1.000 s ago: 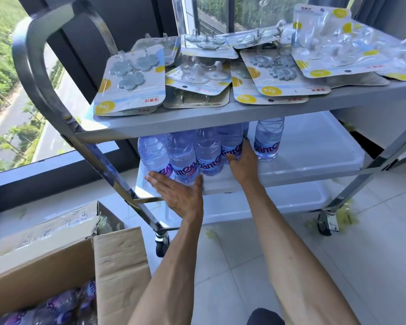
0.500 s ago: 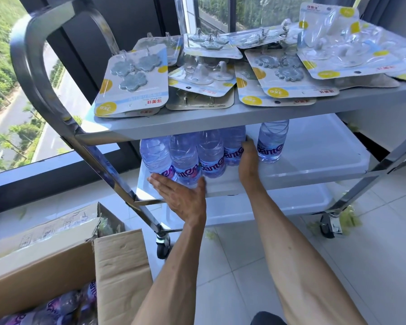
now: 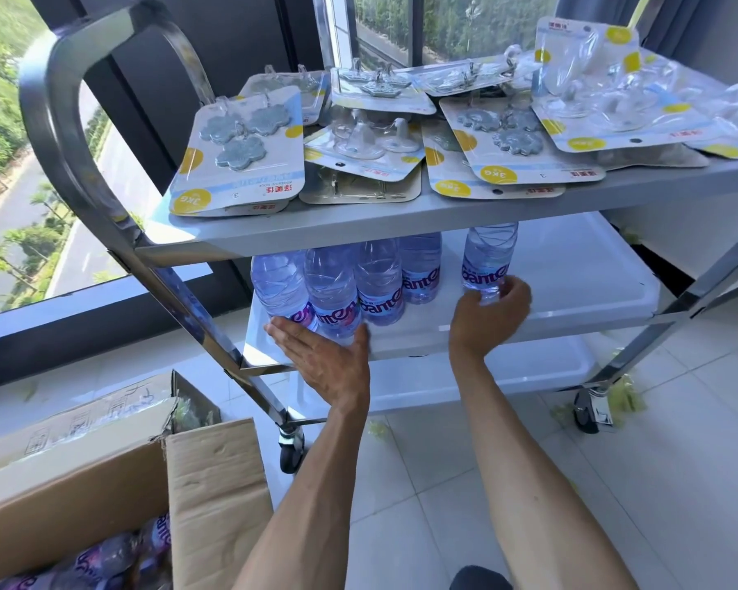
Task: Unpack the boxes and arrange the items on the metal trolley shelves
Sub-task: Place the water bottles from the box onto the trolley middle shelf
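A metal trolley stands by the window. Its top shelf carries several blister packs of hooks. On the middle shelf several water bottles stand in a tight group at the left. My left hand lies flat with straight fingers against the base of the front bottles. One single bottle stands apart to the right, and my right hand grips it round its base. An open cardboard box at the lower left holds more bottles.
The trolley's curved handle rises at the left. A white bottom shelf sits above the castors. The right half of the middle shelf is bare. Tiled floor lies to the right, with small green scraps near the wheel.
My right hand has left the grouped bottles, moved right and taken hold of the single bottle's base. My left hand stays against the front bottles.
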